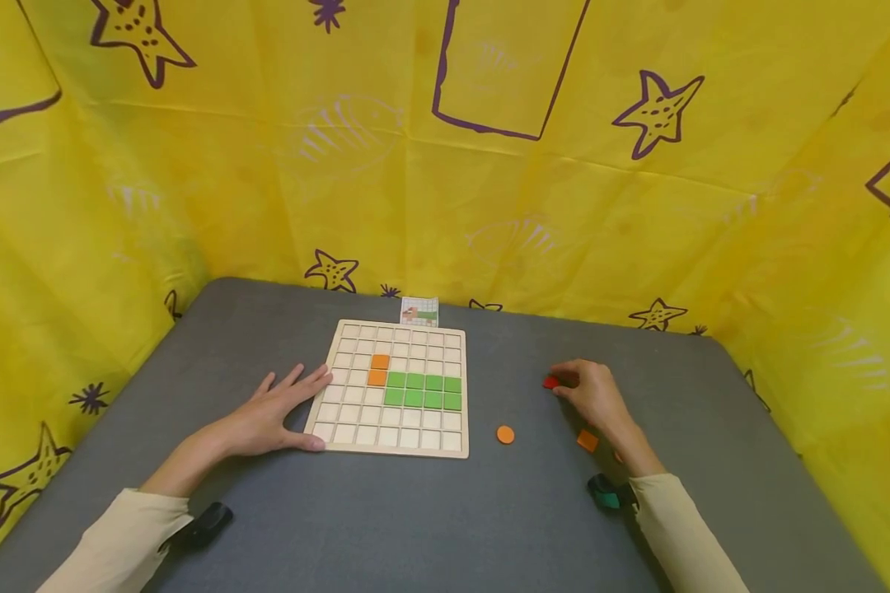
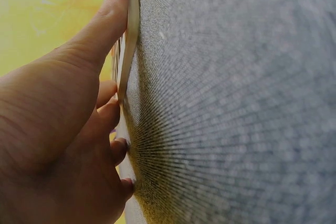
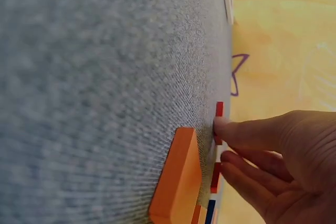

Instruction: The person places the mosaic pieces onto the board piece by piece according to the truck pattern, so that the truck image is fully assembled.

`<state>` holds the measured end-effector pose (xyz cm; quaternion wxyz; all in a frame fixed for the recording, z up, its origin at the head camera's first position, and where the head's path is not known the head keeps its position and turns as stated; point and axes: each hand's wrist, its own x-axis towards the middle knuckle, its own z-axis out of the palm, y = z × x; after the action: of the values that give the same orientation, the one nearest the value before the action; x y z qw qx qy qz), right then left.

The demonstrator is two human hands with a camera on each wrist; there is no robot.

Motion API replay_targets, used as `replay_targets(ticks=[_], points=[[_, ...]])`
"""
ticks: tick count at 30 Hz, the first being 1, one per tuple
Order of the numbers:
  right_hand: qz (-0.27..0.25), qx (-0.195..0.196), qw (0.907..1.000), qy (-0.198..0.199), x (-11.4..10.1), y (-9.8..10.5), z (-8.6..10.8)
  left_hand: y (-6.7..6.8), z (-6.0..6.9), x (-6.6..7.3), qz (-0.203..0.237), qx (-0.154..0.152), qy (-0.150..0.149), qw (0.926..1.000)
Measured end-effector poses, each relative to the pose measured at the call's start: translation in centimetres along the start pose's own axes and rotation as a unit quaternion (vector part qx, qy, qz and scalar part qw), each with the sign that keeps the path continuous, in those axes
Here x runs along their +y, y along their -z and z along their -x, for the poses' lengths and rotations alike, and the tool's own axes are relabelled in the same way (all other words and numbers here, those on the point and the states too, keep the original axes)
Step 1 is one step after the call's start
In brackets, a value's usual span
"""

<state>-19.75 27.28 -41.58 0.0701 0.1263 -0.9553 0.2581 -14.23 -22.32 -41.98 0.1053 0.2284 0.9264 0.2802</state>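
Observation:
A pale wooden grid board (image 1: 393,453) lies flat, holding two orange square tiles (image 1: 377,377) and a block of green square tiles (image 1: 423,391). My left hand (image 1: 267,418) rests spread at the board's left side, its fingertips on the rim and thumb at the near corner; the left wrist view shows the thumb (image 2: 107,19) along the edge. To the board's right, my right hand (image 1: 589,394) pinches a small red tile (image 1: 550,383) at the table surface. In the right wrist view the thumb touches this red tile (image 3: 219,109); another red piece (image 3: 215,178) lies beside the fingers.
An orange disc (image 1: 505,434) lies between the board and my right hand. Near my right forearm are an orange square tile (image 1: 587,441) and a partly hidden orange piece (image 1: 618,457). A small picture card (image 1: 419,311) touches the board's far side. Yellow patterned cloth (image 1: 445,189) surrounds the grey table.

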Motion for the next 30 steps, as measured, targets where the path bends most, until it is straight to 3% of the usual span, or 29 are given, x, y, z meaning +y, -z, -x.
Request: replay_targets(ticks=[8, 17, 30], points=[[-0.019, -0.02, 0.9996, 0.0, 0.1, 0.0, -0.2, -0.1, 0.0, -0.1, -0.002, -0.001, 0.001, 1.0], [-0.028, -0.017, 0.9985, 0.045, -0.8, -0.6, -0.7, -0.1, -0.1, -0.1, 0.001, -0.004, 0.003, 1.0], [-0.042, -0.02, 0.9926, 0.112, -3.8, -2.2, -2.4, -0.2, 0.0, -0.2, 0.0, -0.005, 0.004, 1.0]])
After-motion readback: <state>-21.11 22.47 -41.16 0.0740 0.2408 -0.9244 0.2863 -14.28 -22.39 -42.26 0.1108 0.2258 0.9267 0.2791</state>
